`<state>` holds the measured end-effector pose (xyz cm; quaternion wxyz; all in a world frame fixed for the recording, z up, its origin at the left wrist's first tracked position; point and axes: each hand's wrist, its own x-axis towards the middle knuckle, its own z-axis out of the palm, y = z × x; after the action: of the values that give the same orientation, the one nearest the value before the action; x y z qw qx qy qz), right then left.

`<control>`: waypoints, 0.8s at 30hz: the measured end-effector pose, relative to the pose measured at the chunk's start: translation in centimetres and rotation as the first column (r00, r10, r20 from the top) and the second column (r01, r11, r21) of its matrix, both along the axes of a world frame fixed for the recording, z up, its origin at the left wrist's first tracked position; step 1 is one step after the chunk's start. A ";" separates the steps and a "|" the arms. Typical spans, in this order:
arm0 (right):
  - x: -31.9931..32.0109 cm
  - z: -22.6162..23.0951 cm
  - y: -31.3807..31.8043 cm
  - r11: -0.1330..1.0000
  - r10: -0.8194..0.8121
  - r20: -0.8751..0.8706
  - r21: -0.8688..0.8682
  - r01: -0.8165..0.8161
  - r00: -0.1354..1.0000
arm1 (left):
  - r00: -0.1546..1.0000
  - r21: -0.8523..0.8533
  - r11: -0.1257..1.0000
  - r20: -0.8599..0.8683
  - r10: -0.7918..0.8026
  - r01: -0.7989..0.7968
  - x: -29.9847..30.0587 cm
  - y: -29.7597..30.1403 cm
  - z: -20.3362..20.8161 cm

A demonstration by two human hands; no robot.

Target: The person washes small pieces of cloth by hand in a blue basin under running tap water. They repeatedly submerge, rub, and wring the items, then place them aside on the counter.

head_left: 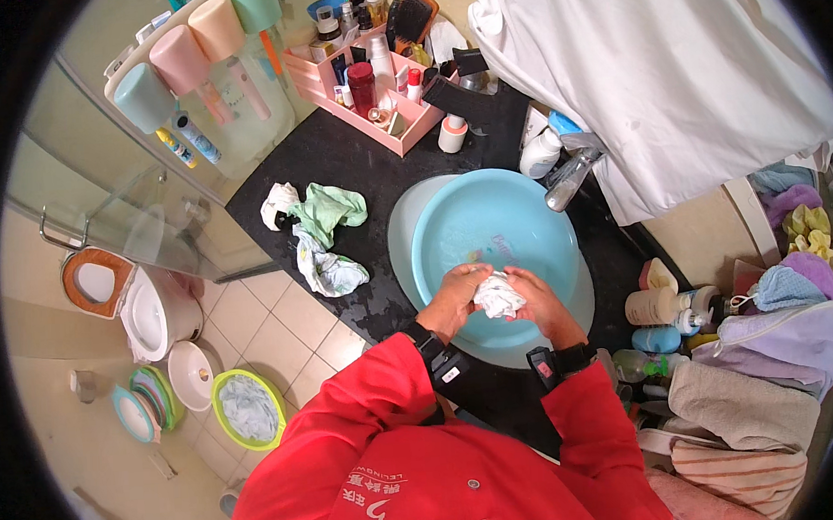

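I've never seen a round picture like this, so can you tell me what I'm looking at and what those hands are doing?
A person wears a camera on their head, looking down, and its wide lens bends everything round. The left hand and right hand are that person's own, in red sleeves. Together they squeeze a small white cloth over a light blue basin sitting in the sink. On the black counter lie more crumpled cloths and a pink tray of bottles. Folded towels are stacked on the right.
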<state>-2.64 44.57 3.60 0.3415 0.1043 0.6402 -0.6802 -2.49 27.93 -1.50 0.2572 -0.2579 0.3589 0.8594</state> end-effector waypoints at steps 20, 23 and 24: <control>-1.7 3.4 -2.5 0.989 0.026 -0.264 0.148 0.013 0.964 | 0.993 0.138 0.990 -0.118 -0.001 0.017 0.0 -3.4 2.2; -2.0 3.5 -3.1 0.990 -0.088 -0.351 0.071 0.121 0.932 | 0.998 0.059 0.998 0.066 -0.005 0.001 0.4 -3.0 3.2; -2.0 3.4 -3.5 0.976 -0.066 -0.419 0.163 0.147 0.905 | 0.995 0.086 0.996 0.095 -0.009 0.001 0.5 -3.0 3.5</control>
<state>-4.62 41.10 6.98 0.1496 0.0259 0.7533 -0.6399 -2.03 24.96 1.98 0.2871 -0.2865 0.3096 0.8600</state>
